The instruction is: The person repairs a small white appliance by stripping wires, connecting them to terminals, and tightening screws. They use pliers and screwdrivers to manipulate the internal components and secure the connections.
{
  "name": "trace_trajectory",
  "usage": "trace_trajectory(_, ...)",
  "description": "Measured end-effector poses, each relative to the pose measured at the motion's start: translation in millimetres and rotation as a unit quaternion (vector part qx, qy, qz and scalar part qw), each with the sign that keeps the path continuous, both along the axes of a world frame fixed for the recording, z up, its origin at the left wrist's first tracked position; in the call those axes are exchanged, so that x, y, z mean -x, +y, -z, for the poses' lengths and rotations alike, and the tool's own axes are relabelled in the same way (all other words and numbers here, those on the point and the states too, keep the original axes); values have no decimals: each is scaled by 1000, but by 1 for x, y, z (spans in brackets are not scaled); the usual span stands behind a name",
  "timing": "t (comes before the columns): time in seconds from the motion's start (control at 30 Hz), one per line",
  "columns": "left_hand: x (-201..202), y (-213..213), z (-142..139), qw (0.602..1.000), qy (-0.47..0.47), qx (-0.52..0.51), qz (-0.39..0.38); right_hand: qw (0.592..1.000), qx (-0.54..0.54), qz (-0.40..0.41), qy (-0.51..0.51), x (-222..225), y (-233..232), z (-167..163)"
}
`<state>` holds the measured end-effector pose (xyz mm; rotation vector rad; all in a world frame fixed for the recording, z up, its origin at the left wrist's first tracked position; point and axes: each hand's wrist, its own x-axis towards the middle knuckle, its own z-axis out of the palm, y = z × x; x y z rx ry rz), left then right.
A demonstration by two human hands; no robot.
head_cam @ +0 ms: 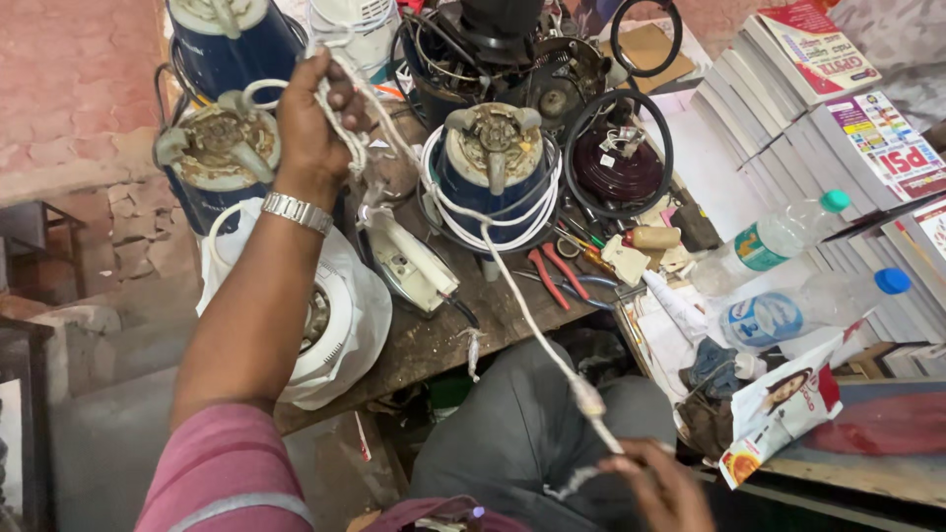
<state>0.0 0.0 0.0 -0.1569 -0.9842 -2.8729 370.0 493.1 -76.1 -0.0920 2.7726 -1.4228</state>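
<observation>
My left hand (313, 116) is raised over the workbench and grips a bunched loop of white braided cord (512, 296). A metal watch sits on that wrist. The cord runs taut and diagonally down to my right hand (662, 485), which pinches its lower end above my lap. A white clothes iron (412, 266) lies on the bench under the cord. A blue mixer base (493, 167) wrapped in white cable stands just right of the cord.
More blue mixer bases (212, 158) stand at the left, a white appliance (340, 315) below them. Red-handled pliers (554, 278), two plastic bottles (778, 236), stacked books (828, 118), black rubber rings (645, 34) and a printed packet (783, 404) crowd the right.
</observation>
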Motion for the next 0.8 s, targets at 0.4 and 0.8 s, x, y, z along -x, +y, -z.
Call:
trace_trajectory(0.4, -47, 66, -8, 970, 30, 42, 239, 988, -19, 138, 68, 41, -45, -20)
trace_trajectory(0.8, -42, 67, -20, 933, 39, 143, 328, 817, 421, 153, 362, 88, -45, -96)
